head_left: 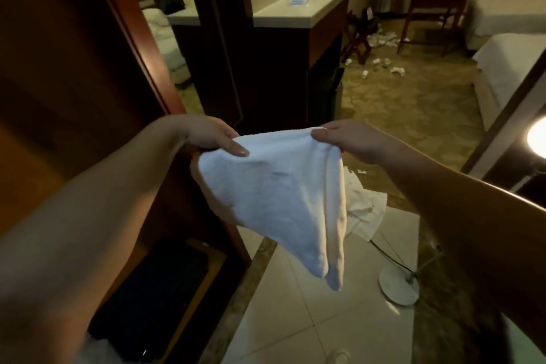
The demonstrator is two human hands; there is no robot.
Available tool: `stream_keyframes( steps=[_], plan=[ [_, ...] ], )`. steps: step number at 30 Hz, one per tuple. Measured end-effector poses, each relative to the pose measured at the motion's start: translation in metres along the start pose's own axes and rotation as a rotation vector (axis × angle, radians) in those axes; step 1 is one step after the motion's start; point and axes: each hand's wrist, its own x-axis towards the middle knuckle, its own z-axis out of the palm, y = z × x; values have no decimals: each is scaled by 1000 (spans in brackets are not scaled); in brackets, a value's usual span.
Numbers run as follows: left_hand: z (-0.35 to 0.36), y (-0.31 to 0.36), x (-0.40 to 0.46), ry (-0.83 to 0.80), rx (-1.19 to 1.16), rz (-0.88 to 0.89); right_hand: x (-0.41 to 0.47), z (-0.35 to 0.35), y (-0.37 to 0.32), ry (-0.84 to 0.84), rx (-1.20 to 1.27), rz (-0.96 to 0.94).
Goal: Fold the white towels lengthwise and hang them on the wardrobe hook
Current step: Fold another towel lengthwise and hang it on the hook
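Both bare arms reach out in front of the person, and a white towel (274, 201) hangs between the hands in mid-air, above the pale tiled floor (319, 319). The left hand (212, 136) pinches the towel's upper left corner, thumb lying on top of the cloth with the other fingers curled behind it. The right hand (345, 139) grips the upper right corner the same way, thumb on the near side and fingers wrapped round the far edge. The top edge runs fairly taut between the two hands, and the rest of the towel droops down and to the right, narrowing to a point with several folds bunched along its right side.

To the left stands the dark wooden wardrobe (74, 83), its lower shelf holding something dark that I cannot make out. Just beyond the towel, on the floor, lies another crumpled white cloth (366, 210). To the near right a floor lamp's round white base (399, 284) rests on the tiles, and its lit shade (536, 139) glows at the right edge. Further off sits a counter (295, 13) with a few small things on top, a wooden table (437, 6) beyond it, scraps of white paper (384, 38) strewn over the carpet, and a bed (511, 62) at the far right.
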Motion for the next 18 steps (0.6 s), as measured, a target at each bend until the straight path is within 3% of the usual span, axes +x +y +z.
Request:
stream_keyframes(
  steps=[4, 7, 12, 18],
  plan=[
    [31, -44, -74, 72, 84, -22, -52, 47, -28, -32, 16, -30],
    [53, -87, -129, 253, 25, -42, -85, 78, -45, -31, 82, -34],
    [97, -141, -200, 595, -445, 66, -112, 124, -75, -52, 113, -41],
    [141, -136, -247, 900, -971, 279, -118, 173, -99, -99, 161, -85]
  ],
)
